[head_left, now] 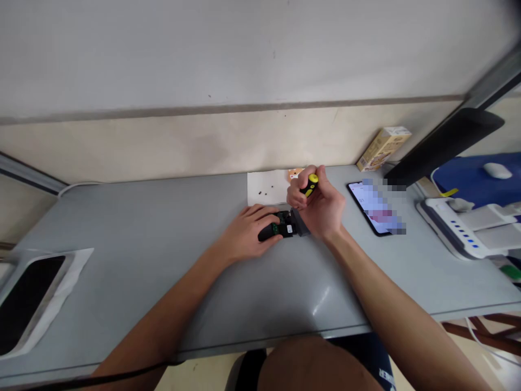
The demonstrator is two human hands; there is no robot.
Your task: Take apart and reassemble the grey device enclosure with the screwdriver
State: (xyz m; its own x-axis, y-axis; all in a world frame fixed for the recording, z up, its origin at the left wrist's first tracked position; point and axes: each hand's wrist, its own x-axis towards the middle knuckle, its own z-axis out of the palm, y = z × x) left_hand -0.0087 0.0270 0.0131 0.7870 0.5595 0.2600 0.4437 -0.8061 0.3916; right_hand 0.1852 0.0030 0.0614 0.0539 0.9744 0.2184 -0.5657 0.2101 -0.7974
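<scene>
Nearest, well on the near side of the black gadget (266,233), is some dark cloth (366,350). It has white letters that may end in "ER"; the rest is hard to read. Far to the left of the gadget, a thing with a black screen (32,298) lies on a white sheet (79,266).

The gadget sits on the grey counter (142,217), and its inside shows. There is a little white label (290,228), too tiny to read. The left hand (254,231) lies over the gadget's left part, fingers bent snugly around it. The right hand (319,205) is at the gadget's right end, fingers wrapped tight around what looks like a yellow and black screwdriver (310,185). Its tip is hard to see.

The step in hand seems to be screw work on the open gadget. The next move seems to call for a steady left hand and a careful turn with the right.

To the right of the gadget lies a phone (358,201); its screen is blurred out. Just behind the gadget is white paper (256,182) with tiny dark bits (260,193), maybe screws. Farthest, behind the gadget and to the right, a tan box (382,149) has print too small to read.
</scene>
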